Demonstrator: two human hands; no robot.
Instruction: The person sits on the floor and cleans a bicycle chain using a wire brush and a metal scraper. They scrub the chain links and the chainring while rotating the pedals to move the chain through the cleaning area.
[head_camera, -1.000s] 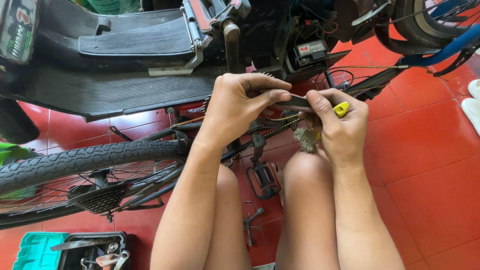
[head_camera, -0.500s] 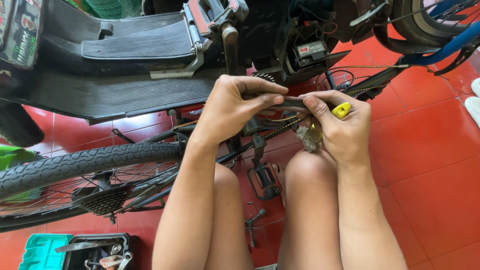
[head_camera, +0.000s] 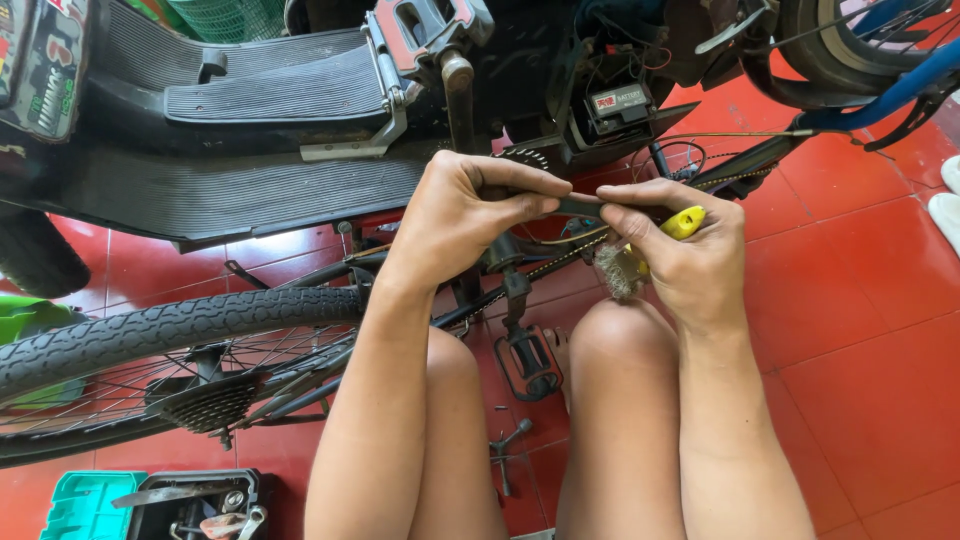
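- Fingers of the left hand (head_camera: 470, 215) pinch a dark bicycle frame tube (head_camera: 578, 206), just above the knees.
- Right hand (head_camera: 680, 250) closes its fingers on the same tube while gripping a yellow-handled wire brush (head_camera: 640, 255), bristles hanging down.
- Chain (head_camera: 560, 258) runs beneath both hands.
- Rear wheel (head_camera: 150, 340) lies left on the red tile floor (head_camera: 860, 330).

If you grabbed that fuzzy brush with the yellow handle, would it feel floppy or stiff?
The brush probably feels stiff at its yellow handle, which looks like hard plastic. Its frayed grey bristles look wiry, so they'd likely spring back and feel prickly. It seems light: the right hand holds it while also pinching another part.
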